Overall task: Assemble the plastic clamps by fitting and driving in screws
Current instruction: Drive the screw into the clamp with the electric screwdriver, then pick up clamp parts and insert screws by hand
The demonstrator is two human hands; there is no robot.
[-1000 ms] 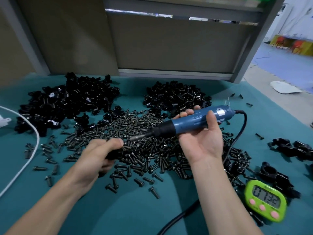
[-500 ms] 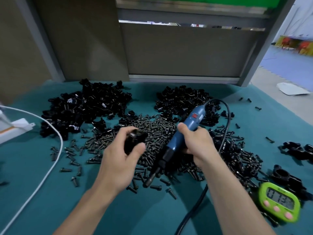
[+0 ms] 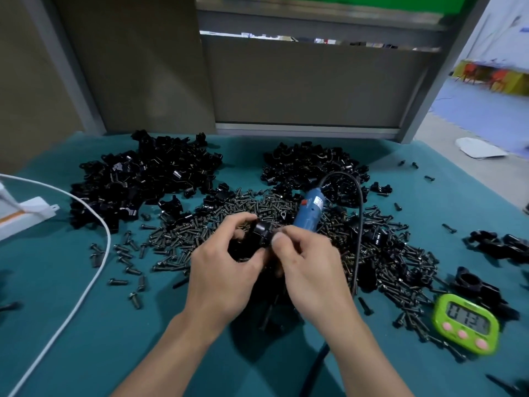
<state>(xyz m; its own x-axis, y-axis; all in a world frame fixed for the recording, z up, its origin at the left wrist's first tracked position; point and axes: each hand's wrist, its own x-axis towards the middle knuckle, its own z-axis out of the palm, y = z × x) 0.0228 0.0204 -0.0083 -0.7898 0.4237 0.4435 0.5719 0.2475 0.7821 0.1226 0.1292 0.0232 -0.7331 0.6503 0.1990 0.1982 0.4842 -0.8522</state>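
Note:
My left hand (image 3: pixel 220 270) grips a black plastic clamp (image 3: pixel 262 232) above the heap of dark screws (image 3: pixel 229 222). My right hand (image 3: pixel 309 265) holds the blue electric screwdriver (image 3: pixel 310 210) upright in its palm, and its thumb and fingertips touch the clamp from the right. The driver's bit is hidden behind my hands. Its black cable (image 3: pixel 357 224) arcs over to the right and down. Two piles of black clamp parts lie behind, one at the left (image 3: pixel 143 179) and one at the centre right (image 3: pixel 312 167).
A green timer (image 3: pixel 465 323) sits at the front right beside several assembled black clamps (image 3: pixel 498 245). A white cable (image 3: pixel 94 270) and a white box (image 3: pixel 25 216) lie at the left. The table has a teal cloth (image 3: pixel 114 325); its right edge drops to the floor.
My right hand swung the screwdriver from level to upright and came in to meet my left hand. My left hand lifted the clamp from the screw heap; both hands are now on it.

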